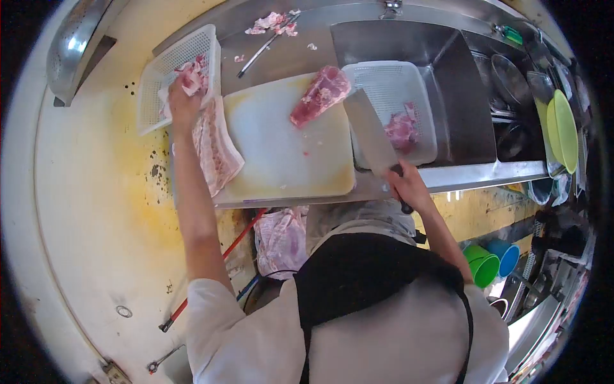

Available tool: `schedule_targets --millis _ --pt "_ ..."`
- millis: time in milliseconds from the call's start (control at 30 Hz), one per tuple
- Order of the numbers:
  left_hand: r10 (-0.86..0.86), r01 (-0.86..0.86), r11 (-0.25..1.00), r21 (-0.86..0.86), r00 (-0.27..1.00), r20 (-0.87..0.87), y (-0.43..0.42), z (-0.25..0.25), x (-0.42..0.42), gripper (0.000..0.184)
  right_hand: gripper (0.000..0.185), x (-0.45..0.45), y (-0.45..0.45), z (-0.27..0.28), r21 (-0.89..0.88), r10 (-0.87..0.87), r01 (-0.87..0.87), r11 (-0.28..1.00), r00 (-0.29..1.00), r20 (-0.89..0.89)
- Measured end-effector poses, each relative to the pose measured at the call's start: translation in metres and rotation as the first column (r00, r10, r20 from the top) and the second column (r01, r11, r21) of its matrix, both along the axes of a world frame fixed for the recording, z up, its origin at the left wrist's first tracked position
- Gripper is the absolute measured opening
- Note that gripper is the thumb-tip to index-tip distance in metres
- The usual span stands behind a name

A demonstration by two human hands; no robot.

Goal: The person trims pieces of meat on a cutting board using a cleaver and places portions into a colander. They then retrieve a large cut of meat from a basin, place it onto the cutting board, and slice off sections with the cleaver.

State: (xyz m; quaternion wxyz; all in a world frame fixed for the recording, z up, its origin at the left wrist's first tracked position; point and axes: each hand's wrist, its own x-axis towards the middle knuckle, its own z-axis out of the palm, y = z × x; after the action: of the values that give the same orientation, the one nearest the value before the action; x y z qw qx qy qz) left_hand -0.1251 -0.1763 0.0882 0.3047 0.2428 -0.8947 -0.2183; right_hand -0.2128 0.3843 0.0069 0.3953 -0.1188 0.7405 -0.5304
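Observation:
My right hand (409,185) is closed around the dark handle of a broad cleaver (373,131), its blade angled up and left past the cutting board's right edge. Over at the left, my left hand (183,105) reaches into a white perforated basket (213,45), its fingers closed on a pale pink piece of meat (190,79). A thick chunk of red meat (321,95) lies on the upper right of the white cutting board (281,153). Beside my left forearm, a long slab of fatty meat (216,150) rests along the board's left edge.
A second white basket (425,83) with meat pieces (401,130) sits in the steel sink (457,96). A knife sharpening rod (265,48) and fat scraps (272,24) lie behind the board. More meat (281,240) is below the counter. Green (483,265) and blue (503,258) buckets stand lower right.

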Motion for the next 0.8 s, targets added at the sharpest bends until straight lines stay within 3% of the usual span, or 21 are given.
schedule_targets --millis 33,100,167,200,233,267,333,533,633,800 --pt "0.077 -0.071 0.995 -0.071 0.993 0.09 -0.038 -0.026 0.001 0.023 0.024 -0.004 -0.004 -0.005 -0.019 -0.011 0.011 1.0 1.0 -0.007" --pt "0.22 -0.192 0.919 -0.345 0.975 0.043 0.007 -0.022 -0.029 0.031 0.024 -0.018 -0.018 -0.018 -0.096 -0.032 0.027 0.995 0.998 -0.054" --pt "-0.147 0.143 0.987 0.066 0.987 0.06 0.056 -0.065 -0.061 0.027 0.024 -0.027 -0.027 -0.032 -0.181 -0.05 0.03 0.983 0.993 -0.108" --pt "-0.27 0.269 0.962 0.041 0.962 0.03 0.095 -0.092 -0.083 0.017 0.024 -0.031 -0.034 -0.029 -0.171 -0.062 0.052 0.984 0.996 -0.058" --pt "-0.269 0.26 0.963 0.068 0.937 0.225 0.157 -0.083 -0.096 0.01 0.025 -0.037 -0.046 -0.022 -0.161 -0.075 0.072 0.984 0.997 -0.013" --pt "-0.276 0.27 0.961 0.059 0.915 0.293 0.195 -0.092 -0.109 0.011 0.026 -0.043 -0.057 -0.017 -0.151 -0.086 0.09 0.984 0.996 0.029" --pt "-0.282 0.307 0.946 -0.103 0.938 0.199 0.23 -0.116 -0.125 0.011 0.027 -0.053 -0.075 -0.025 -0.137 -0.099 0.096 0.986 0.995 -0.014" --pt "-0.43 0.421 0.902 0.096 0.85 0.306 0.209 -0.122 -0.128 0.011 0.029 -0.081 -0.118 -0.045 -0.283 -0.097 0.075 0.956 0.993 -0.067" --pt "-0.436 0.395 0.894 0.212 0.876 0.208 0.214 -0.116 -0.128 0.008 0.029 -0.094 -0.139 -0.05 -0.287 -0.106 0.091 0.954 0.994 -0.037" --pt "-0.44 0.437 0.895 0.094 0.826 0.352 0.217 -0.113 -0.129 0.006 0.031 -0.102 -0.141 -0.064 -0.322 -0.02 0.004 0.947 0.999 -0.047"
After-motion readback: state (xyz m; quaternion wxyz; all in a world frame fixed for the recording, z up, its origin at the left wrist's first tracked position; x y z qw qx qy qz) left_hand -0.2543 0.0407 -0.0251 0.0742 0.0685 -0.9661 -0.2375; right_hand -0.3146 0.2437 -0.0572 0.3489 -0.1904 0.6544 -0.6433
